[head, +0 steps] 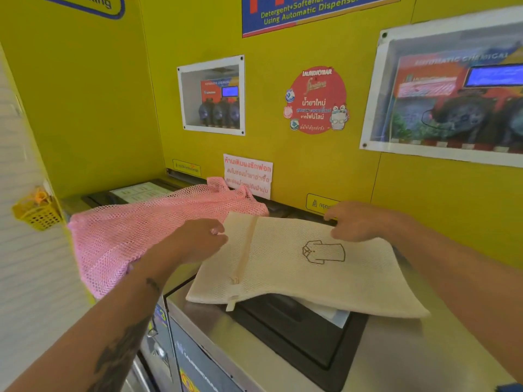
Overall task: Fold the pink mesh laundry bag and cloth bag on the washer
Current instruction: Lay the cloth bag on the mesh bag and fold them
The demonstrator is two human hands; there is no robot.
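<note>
Washer-top (198, 312) cloth bag (297, 273), lengthwise left-right

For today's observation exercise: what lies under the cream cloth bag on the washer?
Under the cream cloth bag a black panel set into the steel washer top shows, plus a pale sheet's edge. The rest beneath is covered. Both hands hold its far edge.

A yellow wall (99, 94) carries a round red sticker (315, 100), a white notice with red Thai lettering (248, 174) and two framed dispenser windows (211, 95), while a small yellow basket (36, 212) hangs at left.
</note>
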